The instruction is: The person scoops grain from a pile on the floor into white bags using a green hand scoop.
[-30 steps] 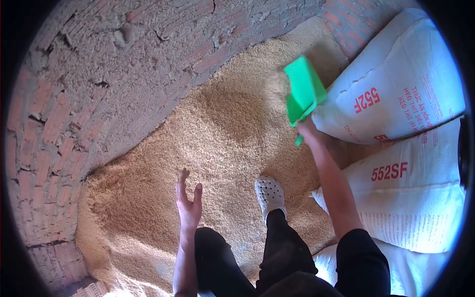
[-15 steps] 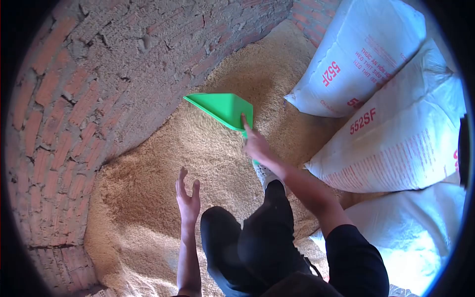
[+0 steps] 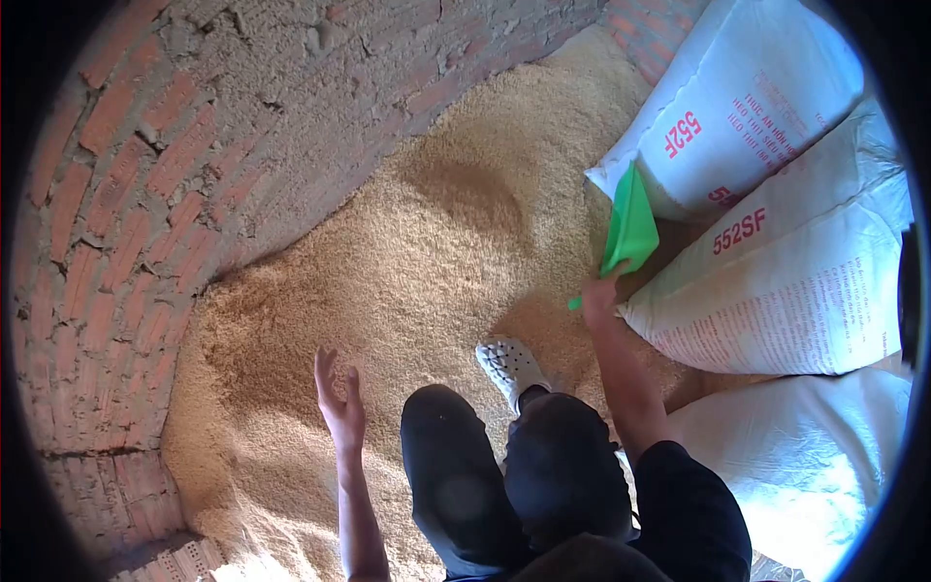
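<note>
Right hand (image 3: 599, 293) closed round green scoop (image 3: 632, 225), contents hidden, at the lower corner of 552F sack (image 3: 737, 107), left hand (image 3: 342, 412) loosely open, empty, over tan heap (image 3: 407, 267) left of that sack, sack's top cut off.

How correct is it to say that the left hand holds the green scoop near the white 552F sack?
Not the left hand: the head view shows the right hand holding the green scoop near the white 552F sack.
</note>
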Tool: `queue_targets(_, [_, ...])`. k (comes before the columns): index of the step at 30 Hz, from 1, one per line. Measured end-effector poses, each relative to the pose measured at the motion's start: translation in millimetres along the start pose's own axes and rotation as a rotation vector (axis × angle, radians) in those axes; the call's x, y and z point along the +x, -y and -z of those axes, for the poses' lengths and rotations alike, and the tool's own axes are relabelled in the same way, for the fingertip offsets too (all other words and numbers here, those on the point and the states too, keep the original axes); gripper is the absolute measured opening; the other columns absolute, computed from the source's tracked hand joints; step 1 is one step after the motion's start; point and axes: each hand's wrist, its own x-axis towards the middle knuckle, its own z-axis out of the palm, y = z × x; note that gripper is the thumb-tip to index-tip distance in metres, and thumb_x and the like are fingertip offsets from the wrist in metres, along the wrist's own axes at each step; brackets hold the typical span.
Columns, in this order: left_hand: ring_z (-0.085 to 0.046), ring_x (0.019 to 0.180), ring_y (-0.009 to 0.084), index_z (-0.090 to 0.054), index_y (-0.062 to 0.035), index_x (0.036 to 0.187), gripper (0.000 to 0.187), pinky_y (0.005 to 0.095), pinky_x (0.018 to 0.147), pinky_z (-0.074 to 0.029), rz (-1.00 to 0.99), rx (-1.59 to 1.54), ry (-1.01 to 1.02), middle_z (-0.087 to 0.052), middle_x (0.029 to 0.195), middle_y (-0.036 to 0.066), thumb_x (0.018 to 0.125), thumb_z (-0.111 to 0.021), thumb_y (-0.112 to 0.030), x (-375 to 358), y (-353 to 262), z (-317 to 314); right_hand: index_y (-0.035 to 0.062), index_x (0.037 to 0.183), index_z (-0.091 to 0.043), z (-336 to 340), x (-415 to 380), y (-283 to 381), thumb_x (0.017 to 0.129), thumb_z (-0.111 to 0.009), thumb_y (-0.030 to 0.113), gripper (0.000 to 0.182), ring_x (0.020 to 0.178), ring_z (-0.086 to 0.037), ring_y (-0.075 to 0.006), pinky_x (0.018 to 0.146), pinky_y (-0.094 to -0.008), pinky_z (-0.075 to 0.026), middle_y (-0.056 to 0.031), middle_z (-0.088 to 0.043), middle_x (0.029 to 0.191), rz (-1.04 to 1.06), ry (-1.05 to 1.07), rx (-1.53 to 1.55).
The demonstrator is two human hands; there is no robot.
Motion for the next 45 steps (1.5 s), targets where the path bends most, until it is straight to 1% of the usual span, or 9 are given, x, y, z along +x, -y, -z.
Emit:
queue_targets(8, [-0.044, 0.127, 0.0338, -0.021, -0.0164, 0.147, 0.066, 0.0575, 0.104, -0.035, 0.024, 0.018, -0.038, -0.047, 0.136, 0.017, 0.094, -0.051, -0.042, -16.5, -3.1, -0.1, 0.0195, 0.15, 0.006, -57.4, -36.0, 72.7, 0.095, -0.044, 0.01, 0.075, 0.085, -0.064, -0.0314, 0.067, -0.0421, -0.055, -0.0278, -0.051, 0.124, -0.107, 0.241, 0.331])
queue_targets(10, [-0.043, 0.127, 0.0332, -0.018, -0.0137, 0.147, 0.071, 0.0549, 0.105, -0.035, 0.016, 0.009, -0.051, -0.044, 0.138, 0.017, 0.093, -0.046, -0.05, -15.3, -6.6, 0.3, 0.0232, 0.15, 0.004, -88.1, -33.3, 79.2, 0.09, -0.048, 0.001, 0.082, 0.061, -0.057, -0.0248, 0.044, -0.0335, -0.051, -0.0211, -0.054, 0.115, -0.207, 0.427, 0.397])
queue_targets(15, [-0.043, 0.127, 0.0337, -0.017, -0.0139, 0.148, 0.07, 0.055, 0.105, -0.034, 0.01, -0.039, -0.084, -0.044, 0.137, 0.019, 0.093, -0.049, -0.045, -18.6, -14.8, 1.1, 0.018, 0.146, -0.012, -91.3, -99.2, 124.3, 0.092, -0.047, -0.001, 0.067, 0.053, -0.051, -0.0166, 0.038, -0.0271, -0.046, -0.0145, -0.054, 0.092, -0.198, 0.727, 0.531])
queue_targets(27, [-0.043, 0.127, 0.0347, -0.018, -0.0128, 0.148, 0.069, 0.0538, 0.105, -0.032, -0.103, -0.062, -0.161, -0.047, 0.135, 0.019, 0.094, -0.053, -0.037, -4.4, -37.6, 0.0, 0.014, 0.15, -0.002, -49.3, -239.7, 158.4, 0.093, -0.047, 0.007, 0.073, 0.053, -0.052, -0.0147, 0.04, -0.0243, -0.047, -0.0221, -0.057, 0.106, 0.387, 1.385, 0.047])
queue_targets(30, [-0.044, 0.126, 0.0343, -0.02, -0.0128, 0.147, 0.067, 0.0557, 0.105, -0.032, -0.114, -0.045, -0.214, -0.048, 0.135, 0.017, 0.094, -0.052, -0.038, 0.1, -35.7, 7.5, 0.0141, 0.15, 0.001, -44.3, -246.3, 170.2, 0.091, -0.045, 0.001, 0.075, 0.055, -0.054, -0.0116, 0.038, -0.0249, -0.046, -0.0273, -0.056, 0.112, 1.091, 1.107, 0.0])
queue_targets(34, [-0.045, 0.125, 0.0326, -0.023, -0.0149, 0.146, 0.064, 0.0599, 0.104, -0.033, -0.083, 0.054, -0.316, -0.049, 0.135, 0.017, 0.094, -0.048, -0.042, -5.2, -26.5, 17.8, 0.0099, 0.148, -0.016, 2.9, -183.4, 190.6, 0.088, -0.039, -0.008, 0.067, 0.069, -0.061, -0.0198, 0.049, -0.0261, -0.05, -0.0274, -0.053, 0.119, 0.552, 1.284, 0.021])
queue_targets(37, [-0.045, 0.126, 0.0333, -0.024, -0.0151, 0.146, 0.063, 0.0606, 0.104, -0.033, 0.006, 0.1, -0.292, -0.048, 0.135, 0.016, 0.094, -0.049, -0.041, -14.1, -8.7, 24.7, 0.0009, 0.123, -0.039, 2.7, -96.2, 164.3, 0.084, -0.041, -0.012, 0.04, 0.081, -0.061, -0.0229, 0.057, -0.0313, -0.053, -0.0187, -0.058, 0.099, 0.465, 0.811, 0.292])
queue_targets(42, [-0.042, 0.128, 0.0332, -0.025, -0.0135, 0.146, 0.062, 0.0571, 0.106, -0.032, 0.122, 0.136, -0.171, -0.046, 0.137, 0.017, 0.094, -0.051, -0.037, -15.0, 21.9, 7.3, 0.0065, 0.146, -0.019, -52.9, 108.1, 95.2, 0.084, -0.049, 0.001, 0.069, 0.08, -0.065, -0.0367, 0.07, -0.0467, -0.051, -0.0243, -0.062, 0.104, 0.34, -0.092, -0.006])
queue_targets(45, [-0.036, 0.133, 0.0338, -0.025, -0.0108, 0.146, 0.063, 0.0499, 0.109, -0.028, 0.139, 0.026, -0.029, -0.042, 0.141, 0.018, 0.094, -0.055, -0.029, -3.6, 31.6, -21.4, 0.0064, 0.147, -0.018, -69.8, 118.1, 110.8, 0.083, -0.05, 0.002, 0.071, 0.077, -0.065, -0.0353, 0.065, -0.0431, -0.052, -0.0248, -0.062, 0.103, 0.224, 0.006, -0.025])
